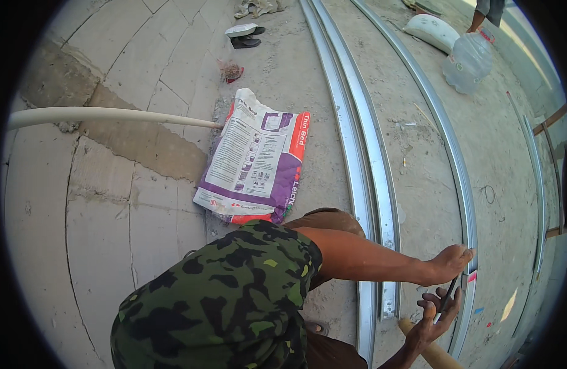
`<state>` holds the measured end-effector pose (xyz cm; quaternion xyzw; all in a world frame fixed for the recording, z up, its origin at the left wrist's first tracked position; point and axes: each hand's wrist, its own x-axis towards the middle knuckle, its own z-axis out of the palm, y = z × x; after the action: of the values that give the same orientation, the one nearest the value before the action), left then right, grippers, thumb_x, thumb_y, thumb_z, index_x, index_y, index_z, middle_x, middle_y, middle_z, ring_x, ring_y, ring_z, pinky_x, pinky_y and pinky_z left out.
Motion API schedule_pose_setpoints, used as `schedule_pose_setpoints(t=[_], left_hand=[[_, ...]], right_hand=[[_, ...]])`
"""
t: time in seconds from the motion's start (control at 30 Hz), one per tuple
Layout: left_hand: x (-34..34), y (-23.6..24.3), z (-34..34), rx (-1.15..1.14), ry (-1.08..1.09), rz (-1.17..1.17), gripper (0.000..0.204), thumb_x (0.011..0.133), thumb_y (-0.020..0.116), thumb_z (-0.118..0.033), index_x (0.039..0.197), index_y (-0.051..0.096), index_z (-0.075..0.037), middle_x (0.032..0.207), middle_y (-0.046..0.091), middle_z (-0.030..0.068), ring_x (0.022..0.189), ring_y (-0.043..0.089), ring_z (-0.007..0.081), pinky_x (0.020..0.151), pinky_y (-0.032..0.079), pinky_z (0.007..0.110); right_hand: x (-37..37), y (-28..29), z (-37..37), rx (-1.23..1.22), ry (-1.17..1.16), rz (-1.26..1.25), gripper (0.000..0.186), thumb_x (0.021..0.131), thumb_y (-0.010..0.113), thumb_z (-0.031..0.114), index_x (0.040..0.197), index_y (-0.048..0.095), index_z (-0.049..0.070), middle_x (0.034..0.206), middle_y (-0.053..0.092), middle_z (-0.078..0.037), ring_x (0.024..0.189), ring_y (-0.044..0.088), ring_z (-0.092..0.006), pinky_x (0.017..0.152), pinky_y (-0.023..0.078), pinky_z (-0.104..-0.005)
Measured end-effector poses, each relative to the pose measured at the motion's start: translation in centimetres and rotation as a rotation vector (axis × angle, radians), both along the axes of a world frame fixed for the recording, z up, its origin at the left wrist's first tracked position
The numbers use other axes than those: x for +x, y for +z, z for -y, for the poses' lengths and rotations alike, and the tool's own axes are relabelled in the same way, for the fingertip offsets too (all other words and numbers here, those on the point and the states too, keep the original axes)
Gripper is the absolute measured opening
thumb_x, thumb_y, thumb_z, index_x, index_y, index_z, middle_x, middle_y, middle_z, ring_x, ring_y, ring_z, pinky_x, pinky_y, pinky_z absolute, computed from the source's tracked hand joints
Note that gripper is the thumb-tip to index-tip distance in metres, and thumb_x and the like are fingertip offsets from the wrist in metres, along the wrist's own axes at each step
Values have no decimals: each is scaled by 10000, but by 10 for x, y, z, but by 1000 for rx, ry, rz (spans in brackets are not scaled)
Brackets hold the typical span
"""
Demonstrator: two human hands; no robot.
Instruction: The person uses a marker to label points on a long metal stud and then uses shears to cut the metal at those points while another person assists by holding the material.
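My left arm, in a camouflage sleeve, reaches across to my left hand (449, 263), its fingers curled on the rightmost near metal channel (443, 123). Below it my right hand (428, 323) has its fingers partly bent around a slender dark tool (449, 292) with a pale end, which reaches up under my left hand. A small pink-red piece (471, 277) shows on the channel beside my hands. Two more channels (343, 123) run alongside to the left. A pale round pole (442, 355) lies under my right forearm.
A printed bag (246, 166) lies left of the channels, by a pale pipe (111, 114) over the block surface. Footwear (244, 41), a plastic jug (468, 64) and a white sack (429, 32) lie farther off. Another person's legs (489, 13) are at top right; more rails (532, 184) line the right.
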<state>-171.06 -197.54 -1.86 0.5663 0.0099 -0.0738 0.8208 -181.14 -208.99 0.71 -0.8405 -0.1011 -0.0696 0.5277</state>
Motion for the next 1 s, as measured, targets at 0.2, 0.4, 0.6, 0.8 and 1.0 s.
schedule_pose_setpoints(t=[0.2,0.4,0.6,0.8,1.0], left_hand=[[11,11,-10,177,149,194,461,1034,386,-382,742,401,-25,621,379,107,575,329,181,577,379,396],[29,12,-13,299,276,433,491,1026,397,-425,745,422,-23,623,404,103,569,357,185,574,382,377],[38,46,-88,385,-7,445,611,941,457,-629,723,464,-58,613,414,24,576,412,141,524,385,343],[36,-36,-284,949,348,81,525,935,572,-483,779,556,18,631,503,81,608,509,164,577,438,348],[-116,-216,-438,1428,566,-355,297,783,652,-279,805,589,10,760,622,224,746,628,389,694,484,467]], right_hand=[[10,23,-19,397,-12,-421,677,928,570,436,1375,416,-49,822,548,-51,516,484,-71,404,361,-196],[29,21,6,623,2,-525,506,966,539,326,1307,482,-44,789,551,-38,465,471,-44,345,344,-170],[37,6,-15,696,66,-534,230,927,604,128,1101,571,-19,713,565,-37,452,481,-73,372,360,-193],[26,-30,7,701,-65,-572,197,890,612,85,1055,586,-19,717,578,-54,480,512,-118,417,407,-241],[27,-35,8,638,-68,-634,208,894,614,104,1065,590,-13,745,598,-50,547,543,-121,477,430,-258]])
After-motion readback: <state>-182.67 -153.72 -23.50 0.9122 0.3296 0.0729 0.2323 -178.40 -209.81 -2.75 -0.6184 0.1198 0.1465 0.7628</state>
